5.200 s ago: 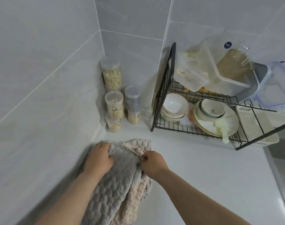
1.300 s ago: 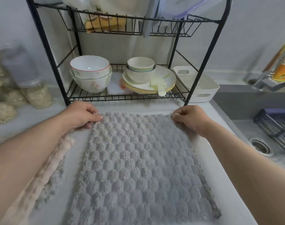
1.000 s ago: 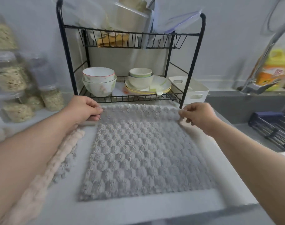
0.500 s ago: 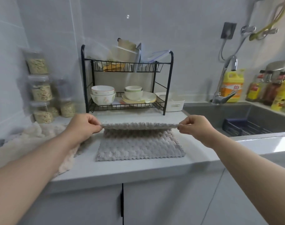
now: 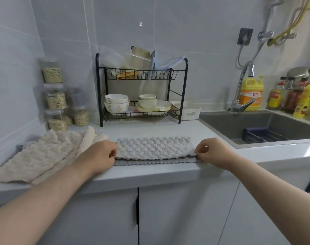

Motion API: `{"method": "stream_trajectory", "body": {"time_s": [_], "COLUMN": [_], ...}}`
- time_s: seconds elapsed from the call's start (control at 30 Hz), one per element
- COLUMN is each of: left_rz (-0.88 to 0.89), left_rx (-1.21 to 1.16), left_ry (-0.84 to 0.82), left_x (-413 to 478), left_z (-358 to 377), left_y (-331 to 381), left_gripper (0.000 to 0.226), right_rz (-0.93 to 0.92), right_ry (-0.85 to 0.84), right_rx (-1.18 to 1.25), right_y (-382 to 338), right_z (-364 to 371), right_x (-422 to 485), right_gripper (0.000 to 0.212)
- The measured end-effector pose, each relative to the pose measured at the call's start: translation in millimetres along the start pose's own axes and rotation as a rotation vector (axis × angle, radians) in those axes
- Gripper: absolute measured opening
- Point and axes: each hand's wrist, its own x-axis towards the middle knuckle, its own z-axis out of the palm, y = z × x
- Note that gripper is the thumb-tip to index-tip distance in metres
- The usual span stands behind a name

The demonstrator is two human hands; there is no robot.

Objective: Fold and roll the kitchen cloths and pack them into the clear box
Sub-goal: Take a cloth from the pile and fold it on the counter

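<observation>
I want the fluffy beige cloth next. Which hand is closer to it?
The left hand. It pinches the left end of the grey cloth, right beside the beige cloth; the right hand pinches the other end, farther away.

A home kitchen: tiled walls, sink, dish rack with bowls, grain jars.

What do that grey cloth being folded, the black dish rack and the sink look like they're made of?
The grey cloth looks like soft plush fabric, likely microfibre: a grid of fluffy tufts. The dish rack looks like thin metal wire and tube, coated black. The sink is dark grey and matte, perhaps stone composite or coated steel; unclear which.
</observation>
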Motion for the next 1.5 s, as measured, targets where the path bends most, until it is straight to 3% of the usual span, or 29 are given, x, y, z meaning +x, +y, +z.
{"method": "stream_trajectory", "body": {"time_s": [0.4,0.53,0.77,0.87,0.93,1.03,1.13,1.2,1.27,1.33,1.4,1.5], "left_rz": [0.103,0.171,0.219,0.218,0.169,0.104,0.037,0.024,0.040,0.043,0.035,0.013], "left_rx": [0.150,0.196,0.093,-0.116,-0.252,-0.154,0.054,0.136,0.172,0.182,0.181,0.177], "left_ry": [0.018,0.057,0.047,0.231,0.293,0.001,-0.300,-0.339,-0.328,-0.333,-0.351,-0.348], "left_x": [-4,-2,-4,-6,5,31,40,40,41,42,42,42], "left_z": [10,15,16,12,8,12,29,37,39,38,38,40], "left_y": [-7,-11,-16,-8,9,35,40,33,30,31,31,29], "left_gripper": [0.029,0.026,0.039,0.020,0.026,0.039,0.082,0.096,0.094,0.091,0.091,0.090], "right_rz": [-0.168,-0.218,-0.233,-0.256,-0.287,-0.306,-0.258,-0.222,-0.198,-0.113,0.044,0.282], "right_ry": [-0.088,-0.089,-0.044,0.035,0.131,0.018,-0.189,-0.230,-0.253,-0.270,-0.138,0.034], "right_rx": [-0.264,-0.312,-0.378,-0.365,-0.295,-0.311,-0.377,-0.424,-0.414,-0.238,-0.048,-0.190], "right_y": [-8,-2,-1,-11,-26,-53,-62,-56,-53,-59,-58,-44], "right_z": [-2,2,10,4,6,24,52,61,59,51,44,34], "right_x": [-9,-8,-15,-16,-9,11,26,29,30,30,34,42], "right_gripper": [0.013,0.006,0.014,0.012,0.016,0.035,0.043,0.047,0.051,0.050,0.042,0.029]}}
